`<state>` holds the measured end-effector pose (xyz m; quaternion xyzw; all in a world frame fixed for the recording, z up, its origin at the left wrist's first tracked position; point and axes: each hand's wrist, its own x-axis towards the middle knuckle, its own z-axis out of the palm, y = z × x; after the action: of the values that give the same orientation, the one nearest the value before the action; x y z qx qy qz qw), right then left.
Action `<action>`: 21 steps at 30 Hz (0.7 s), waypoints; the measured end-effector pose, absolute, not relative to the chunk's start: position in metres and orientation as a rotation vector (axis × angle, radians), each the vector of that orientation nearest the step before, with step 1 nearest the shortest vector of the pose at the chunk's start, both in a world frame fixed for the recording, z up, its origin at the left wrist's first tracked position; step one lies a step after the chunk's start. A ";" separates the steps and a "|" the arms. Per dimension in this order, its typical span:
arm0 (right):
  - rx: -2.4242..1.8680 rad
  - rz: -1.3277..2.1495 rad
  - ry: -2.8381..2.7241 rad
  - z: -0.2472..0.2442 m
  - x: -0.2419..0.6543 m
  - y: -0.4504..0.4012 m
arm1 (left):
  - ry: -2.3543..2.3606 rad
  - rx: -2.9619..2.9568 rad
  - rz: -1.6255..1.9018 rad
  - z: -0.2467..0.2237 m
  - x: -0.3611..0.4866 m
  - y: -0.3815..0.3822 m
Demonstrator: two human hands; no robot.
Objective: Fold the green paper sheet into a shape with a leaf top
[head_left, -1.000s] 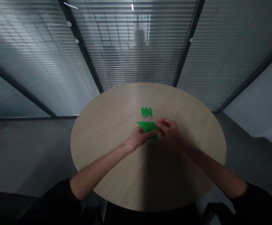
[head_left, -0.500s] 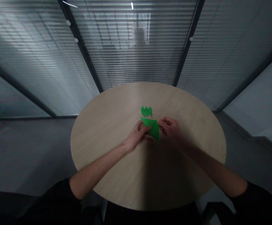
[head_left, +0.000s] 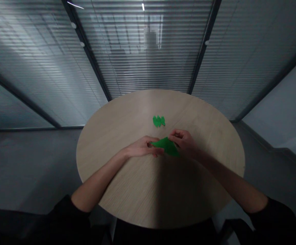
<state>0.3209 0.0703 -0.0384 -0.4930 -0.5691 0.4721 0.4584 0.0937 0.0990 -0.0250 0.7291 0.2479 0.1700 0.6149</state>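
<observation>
Left hand (head_left: 144,147): yours, thumb and fingers parted about the left corner of the sheet, thumb across its near side; whether it grips, you cannot tell. Right hand (head_left: 185,141): yours, fingertips pinching the sheet's upper right edge. Sheet (head_left: 170,147): green, one, bent, between your two hands, around the middle of the round table (head_left: 107,146). Pieces (head_left: 158,121): green, small, pointed, in a close row beyond the sheet, nearer the table's far edge.

Progress, as judged: the pieces look shaped and set down; the sheet looks unfinished, being in hand and not yet laid by.

Unclear: most of your right fingers, curled in shadow; the sheet's underside and any creases; whether it touches the table; whether the pieces are joined or separate, and their exact count.
</observation>
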 end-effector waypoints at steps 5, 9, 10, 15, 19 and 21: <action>-1.199 1.207 -1.512 -0.039 0.321 0.067 | 0.456 1.526 0.116 -0.021 0.089 0.099; -1.195 1.212 -1.543 -0.043 0.320 0.067 | 0.403 1.459 0.061 -0.026 0.092 0.096; -1.188 1.221 -1.544 -0.043 0.320 0.067 | 0.394 1.451 0.051 -0.027 0.093 0.096; -1.158 1.296 -1.548 -0.045 0.320 0.067 | 0.401 1.450 0.066 -0.030 0.095 0.096; -1.174 1.290 -1.538 -0.047 0.321 0.069 | 0.432 1.418 0.100 -0.032 0.095 0.095; -1.187 1.271 -1.511 -0.047 0.322 0.070 | 0.463 1.371 0.132 -0.036 0.096 0.095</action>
<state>0.3219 0.0701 -0.0471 -0.4708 -0.5991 0.5040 0.4068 0.0958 0.0948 -0.0364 0.6268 0.2115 0.0605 0.7475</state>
